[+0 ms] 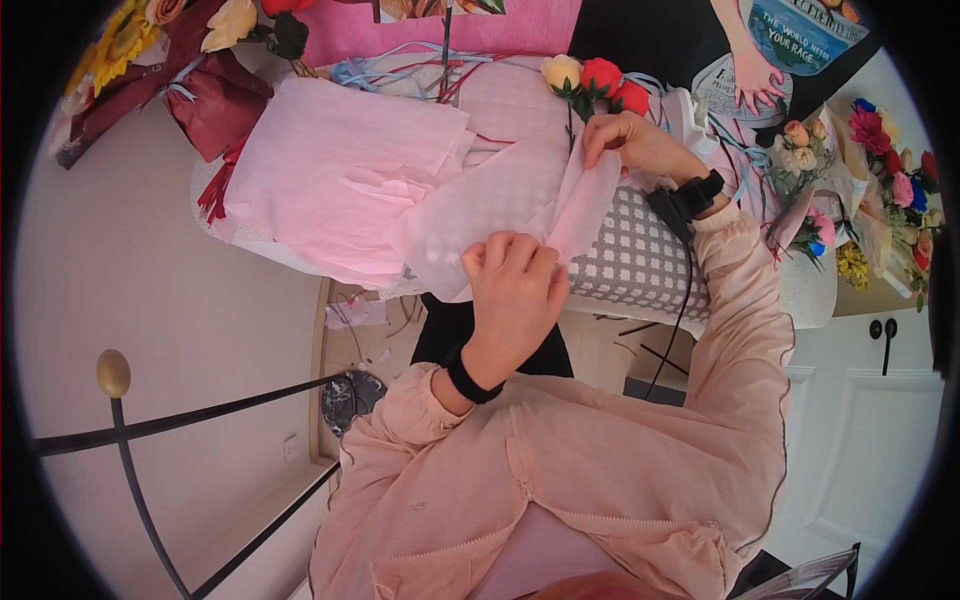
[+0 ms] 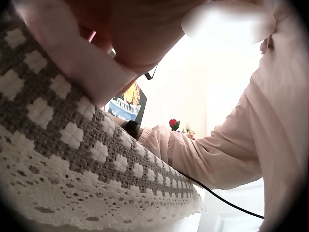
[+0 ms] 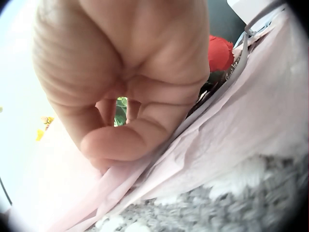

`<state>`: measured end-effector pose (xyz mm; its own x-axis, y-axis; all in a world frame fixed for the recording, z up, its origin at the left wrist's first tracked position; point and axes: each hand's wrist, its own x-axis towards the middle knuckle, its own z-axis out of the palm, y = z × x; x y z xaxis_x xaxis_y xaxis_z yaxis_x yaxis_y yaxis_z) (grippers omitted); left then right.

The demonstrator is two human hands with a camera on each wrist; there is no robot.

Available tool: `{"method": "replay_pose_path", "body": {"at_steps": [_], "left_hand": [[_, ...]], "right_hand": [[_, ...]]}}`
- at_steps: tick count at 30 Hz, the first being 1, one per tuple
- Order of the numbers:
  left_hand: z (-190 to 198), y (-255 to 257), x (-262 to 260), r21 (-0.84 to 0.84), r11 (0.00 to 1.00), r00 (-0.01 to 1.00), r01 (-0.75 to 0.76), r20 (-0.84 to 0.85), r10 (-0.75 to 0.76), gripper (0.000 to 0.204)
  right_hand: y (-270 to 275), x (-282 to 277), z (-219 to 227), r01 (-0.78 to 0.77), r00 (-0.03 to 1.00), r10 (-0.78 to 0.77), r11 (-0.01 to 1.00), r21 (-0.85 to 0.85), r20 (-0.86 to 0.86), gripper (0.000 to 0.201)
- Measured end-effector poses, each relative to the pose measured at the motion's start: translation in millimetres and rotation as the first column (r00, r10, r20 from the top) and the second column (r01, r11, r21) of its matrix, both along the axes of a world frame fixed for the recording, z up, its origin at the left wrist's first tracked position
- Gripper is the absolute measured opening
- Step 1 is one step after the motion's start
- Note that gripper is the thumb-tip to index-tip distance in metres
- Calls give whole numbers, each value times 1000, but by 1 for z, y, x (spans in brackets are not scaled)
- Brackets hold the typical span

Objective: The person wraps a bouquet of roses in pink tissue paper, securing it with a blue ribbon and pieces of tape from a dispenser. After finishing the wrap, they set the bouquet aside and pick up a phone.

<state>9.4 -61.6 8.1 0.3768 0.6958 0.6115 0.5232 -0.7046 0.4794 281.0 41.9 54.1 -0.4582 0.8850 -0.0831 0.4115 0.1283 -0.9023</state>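
Translucent pink tissue paper (image 1: 480, 205) is folded over at its right side, around the stems of a small bunch with red roses (image 1: 602, 76) and a cream rose (image 1: 561, 71). With thumb and fingers, my right hand (image 1: 640, 145) pinches the upper part of the fold, just below the blooms. The right wrist view has the thumb pressing the paper (image 3: 159, 169) against the fingers. Lower on the same fold, my left hand (image 1: 515, 300) grips the paper's near edge with curled fingers. Its fingertips are partly hidden in the head view.
A grey-and-white checked cloth (image 1: 645, 250) with a lace edge covers the table. More pink sheets (image 1: 330, 170) lie to the left. Wrapped bouquets stand at the upper left and right. Blue ribbons (image 1: 385, 70) lie at the back. A black cable (image 1: 672, 340) hangs from my right wrist. Another person's hand (image 1: 757, 80) rests at the upper right.
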Motion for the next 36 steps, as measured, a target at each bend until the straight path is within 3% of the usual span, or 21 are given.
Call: {"method": "replay_pose_path", "body": {"at_steps": [3,8,12,24,30,33,36], "left_hand": [[4,0,1,-7,1000,1000,13,-12,-13,21],[2,1,4,-5,1000,1000,-9,-8,9,19],[-1,5,9,30,999,1000,-20,16,20,14],[-5,11,8,21,998,998,-62,9,62,11],[-5,11,6,19,998,998,-63,13,63,13],[-2,9,6,18,998,998,-55,25,54,14],[-2,9,6,29,998,998,-60,17,60,15]], "right_hand": [[-6,-2,9,-8,1000,9,999,47,-23,31],[-11,1,18,-56,994,48,995,-81,-95,12],[-2,0,6,-2,997,-16,976,-220,-80,20],[5,-7,-1,90,992,-99,990,-107,-80,4],[4,-8,2,116,985,-131,984,-135,-111,7],[2,-8,4,128,974,-166,965,-228,-152,12],[6,1,-9,-1,977,-19,996,-94,-211,13]]}}
